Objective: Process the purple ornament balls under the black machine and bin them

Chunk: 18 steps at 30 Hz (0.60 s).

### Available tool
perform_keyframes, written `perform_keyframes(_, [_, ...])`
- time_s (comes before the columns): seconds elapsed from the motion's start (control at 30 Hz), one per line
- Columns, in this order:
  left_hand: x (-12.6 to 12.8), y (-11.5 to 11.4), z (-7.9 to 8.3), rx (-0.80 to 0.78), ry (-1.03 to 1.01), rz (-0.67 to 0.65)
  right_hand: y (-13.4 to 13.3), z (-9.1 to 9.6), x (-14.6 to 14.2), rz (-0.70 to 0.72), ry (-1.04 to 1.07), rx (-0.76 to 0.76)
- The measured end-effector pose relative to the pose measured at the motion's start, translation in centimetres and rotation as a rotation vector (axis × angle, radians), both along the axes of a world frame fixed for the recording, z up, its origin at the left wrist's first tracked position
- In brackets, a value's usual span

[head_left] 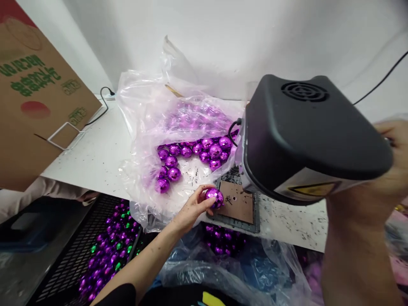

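My left hand (198,202) pinches a shiny purple faceted ball (214,198) between thumb and fingers. It holds the ball at the left edge of a brown square plate (237,202) with a small dark hole, set on a dark metal base (255,227). Over the plate's right side looms a black machine housing (306,131) with a round vent and a yellow warning label. Behind the housing's right end, my right hand (393,131) is curled closed; what it grips is hidden. More purple balls (215,151) lie in an opened clear plastic bag (137,148) beyond my left hand.
A cardboard box (41,93) leans in at the left. Below it, a black mesh crate (66,263) holds small purple and green balls. Clear plastic (223,272) hangs under the table edge, with purple balls behind it. Dark flakes litter the white tabletop (296,221).
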<state>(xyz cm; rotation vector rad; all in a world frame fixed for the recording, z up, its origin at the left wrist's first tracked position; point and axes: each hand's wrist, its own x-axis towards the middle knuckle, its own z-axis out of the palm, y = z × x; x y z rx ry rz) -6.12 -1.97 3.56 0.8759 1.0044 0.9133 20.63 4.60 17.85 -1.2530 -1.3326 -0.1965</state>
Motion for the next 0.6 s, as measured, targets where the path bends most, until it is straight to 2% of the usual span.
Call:
perform_keyframes(0.13, [2.6,1.6,-1.7,0.139,0.157,-0.022,-0.2,0.7,-0.6,0.033,0.033,-0.023])
perform_keyframes(0.27, [3.9,2.7,-3.1,0.337,0.398,-0.032,-0.4,0.7,-0.6,0.045,0.02,-0.027])
perform_keyframes(0.37, [4.4,2.8,-3.4,0.471,0.576,-0.059,-0.4,0.7,-0.6,0.057,0.009,-0.01])
perform_keyframes(0.5, [5.4,2.5,-3.3,0.68,0.711,-0.065,-0.5,0.9,-0.9,0.085,0.017,-0.007])
perform_keyframes(0.6, [6.3,2.2,-3.7,0.731,0.798,-0.076,-0.6,1.0,-1.0,0.094,0.018,-0.012])
